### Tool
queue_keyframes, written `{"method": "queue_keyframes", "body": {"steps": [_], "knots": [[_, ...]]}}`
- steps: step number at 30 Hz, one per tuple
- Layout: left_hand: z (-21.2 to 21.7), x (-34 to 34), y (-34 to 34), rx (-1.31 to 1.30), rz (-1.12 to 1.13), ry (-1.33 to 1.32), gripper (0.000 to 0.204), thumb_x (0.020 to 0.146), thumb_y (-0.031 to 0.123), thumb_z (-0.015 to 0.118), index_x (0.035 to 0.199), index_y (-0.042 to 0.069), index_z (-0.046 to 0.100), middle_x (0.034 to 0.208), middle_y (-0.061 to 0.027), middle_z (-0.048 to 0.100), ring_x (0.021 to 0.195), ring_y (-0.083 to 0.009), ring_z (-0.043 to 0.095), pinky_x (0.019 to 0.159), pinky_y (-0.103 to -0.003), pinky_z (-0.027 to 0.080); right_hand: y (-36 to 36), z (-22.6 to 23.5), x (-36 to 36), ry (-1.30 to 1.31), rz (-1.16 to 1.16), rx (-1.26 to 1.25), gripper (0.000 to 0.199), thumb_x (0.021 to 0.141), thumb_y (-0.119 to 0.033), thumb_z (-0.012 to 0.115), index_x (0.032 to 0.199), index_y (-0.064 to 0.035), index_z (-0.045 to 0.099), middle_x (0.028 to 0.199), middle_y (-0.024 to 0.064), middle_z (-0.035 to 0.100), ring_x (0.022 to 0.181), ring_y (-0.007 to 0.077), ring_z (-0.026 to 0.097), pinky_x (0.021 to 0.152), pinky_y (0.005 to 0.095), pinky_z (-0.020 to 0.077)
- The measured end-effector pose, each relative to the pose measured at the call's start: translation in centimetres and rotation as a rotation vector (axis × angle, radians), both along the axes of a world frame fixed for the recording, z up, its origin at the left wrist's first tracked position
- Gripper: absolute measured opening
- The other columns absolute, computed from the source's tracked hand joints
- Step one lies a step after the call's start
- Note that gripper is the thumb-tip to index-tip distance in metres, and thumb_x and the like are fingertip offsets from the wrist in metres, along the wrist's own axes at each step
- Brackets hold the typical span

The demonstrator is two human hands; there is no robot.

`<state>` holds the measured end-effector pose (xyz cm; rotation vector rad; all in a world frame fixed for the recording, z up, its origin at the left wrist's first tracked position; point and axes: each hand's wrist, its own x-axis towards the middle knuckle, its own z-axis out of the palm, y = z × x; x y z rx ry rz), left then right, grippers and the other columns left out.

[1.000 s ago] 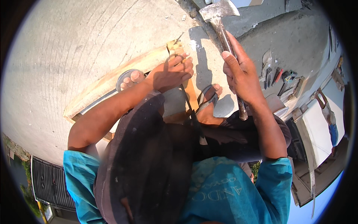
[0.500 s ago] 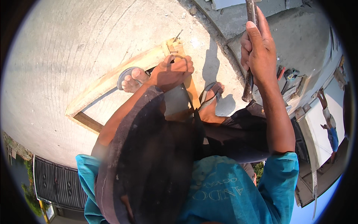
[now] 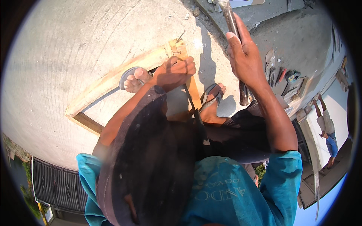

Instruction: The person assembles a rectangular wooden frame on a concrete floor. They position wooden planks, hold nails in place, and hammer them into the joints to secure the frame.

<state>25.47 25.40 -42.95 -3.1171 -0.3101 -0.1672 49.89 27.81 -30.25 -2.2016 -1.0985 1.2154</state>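
Observation:
My right hand point(image 3: 247, 60) is raised, its fingers wrapped round the dark handle of a hammer point(image 3: 230, 19). The pale metal head is partly cut off by the upper edge of the picture. Lower down, my left hand point(image 3: 174, 73) is closed on a corner of a wooden frame point(image 3: 113, 75), knuckles up. Just beyond its fingers a nail point(image 3: 176, 52) sticks out of the wood. Another thin nail point(image 3: 181, 35) juts out at the frame's far end. My sandalled feet are beside the frame, the left one overlapping its long board.
Hand tools point(image 3: 281, 75) lie on the concrete at the right, near wood offcuts. A concrete ledge point(image 3: 211, 19) runs along the far side. Another person point(image 3: 328, 128) stands at the far right. A dark metal gate point(image 3: 56, 184) is at the lower left.
My right hand has moved left and slightly down with the hammer, and more of the hammer's head shows. My left hand stays on the frame. The other person has shifted.

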Motion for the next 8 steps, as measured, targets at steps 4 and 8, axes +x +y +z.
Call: {"method": "queue_keyframes", "body": {"steps": [4,8], "knots": [[-0.4,0.5,0.3,-0.099,0.005,0.037,0.023,0.086,0.023,0.06,0.108,0.019,0.054,0.109,0.0061,0.052,0.119,-0.0088,0.052,0.1,-0.034,0.038,3.4,3.9,0.9,0.336,0.107,-0.511,0.06,0.106,-0.032,0.052,0.16,-0.0108,0.035,0.075,0.0007,0.055,0.06,0.0108,0.05,0.059,0.0299,0.0468],[2.3,0.1,1.5,-0.536,0.036,0.048,0.023,0.084,0.019,0.063,0.106,0.02,0.055,0.108,0.0066,0.053,0.117,-0.0087,0.054,0.089,-0.027,0.046,4.6,4.2,0.2,0.276,-0.352,-0.054,0.06,0.106,-0.031,0.053,0.159,-0.012,0.034,0.065,-0.0049,0.044,0.047,0.0031,0.036,0.042,0.0238,0.0324]]}}
